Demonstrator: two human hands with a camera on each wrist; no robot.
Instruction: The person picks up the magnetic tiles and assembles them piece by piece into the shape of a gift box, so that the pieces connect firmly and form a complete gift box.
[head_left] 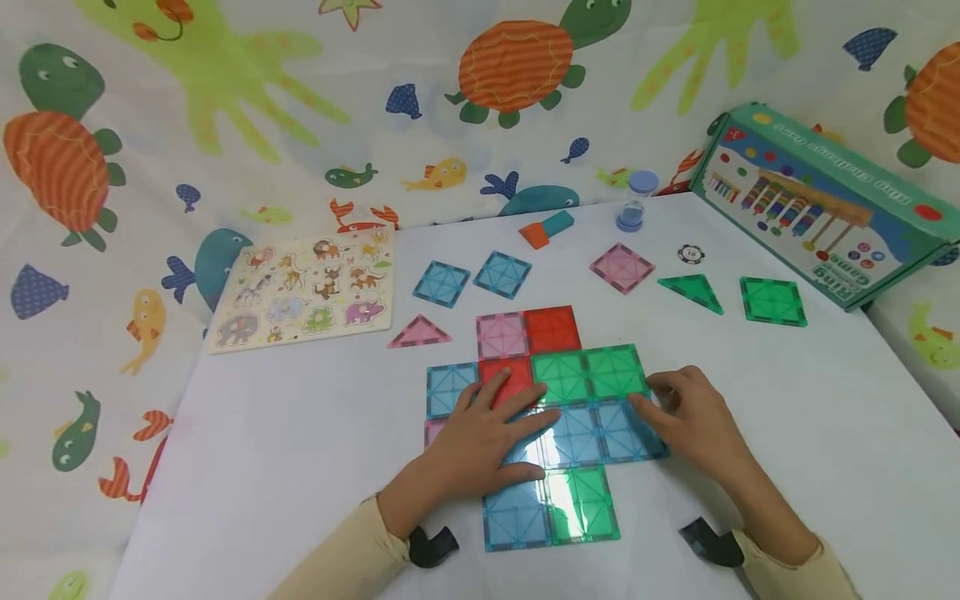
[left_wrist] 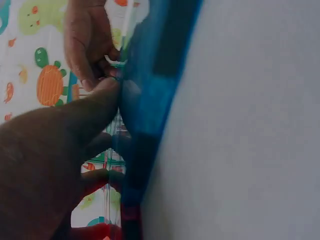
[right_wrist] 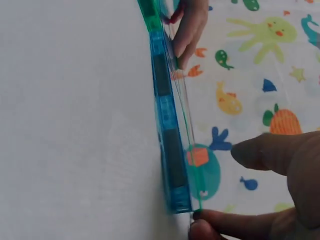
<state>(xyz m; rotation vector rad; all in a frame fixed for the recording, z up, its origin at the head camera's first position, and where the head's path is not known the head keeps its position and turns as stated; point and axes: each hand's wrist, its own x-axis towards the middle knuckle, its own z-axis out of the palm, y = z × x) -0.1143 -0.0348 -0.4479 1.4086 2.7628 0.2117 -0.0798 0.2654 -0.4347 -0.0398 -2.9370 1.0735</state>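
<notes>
A flat patchwork of see-through magnetic tiles, blue, green, red and pink, lies edge to edge before me. My left hand [head_left: 487, 442] rests across its middle with fingers spread, covering parts of a red tile [head_left: 504, 379] and several blue ones. At the right side, my right hand [head_left: 697, 421] touches the edge where a green tile [head_left: 617, 371] meets a blue tile [head_left: 630, 433]. In the right wrist view, fingertips meet the corner of the blue tile's edge [right_wrist: 172, 155], while the thumb [right_wrist: 255, 152] stands apart from it. Part of a pink tile [head_left: 433, 431] shows beside the left hand.
Beyond the patchwork lie loose blue tiles [head_left: 441, 283], a pink square [head_left: 622, 267], pink and green triangles [head_left: 693, 292] and a green square [head_left: 773, 301]. An animal puzzle board [head_left: 303, 287] is back left; a game box [head_left: 825, 200] and small sand timer [head_left: 636, 202] stand behind.
</notes>
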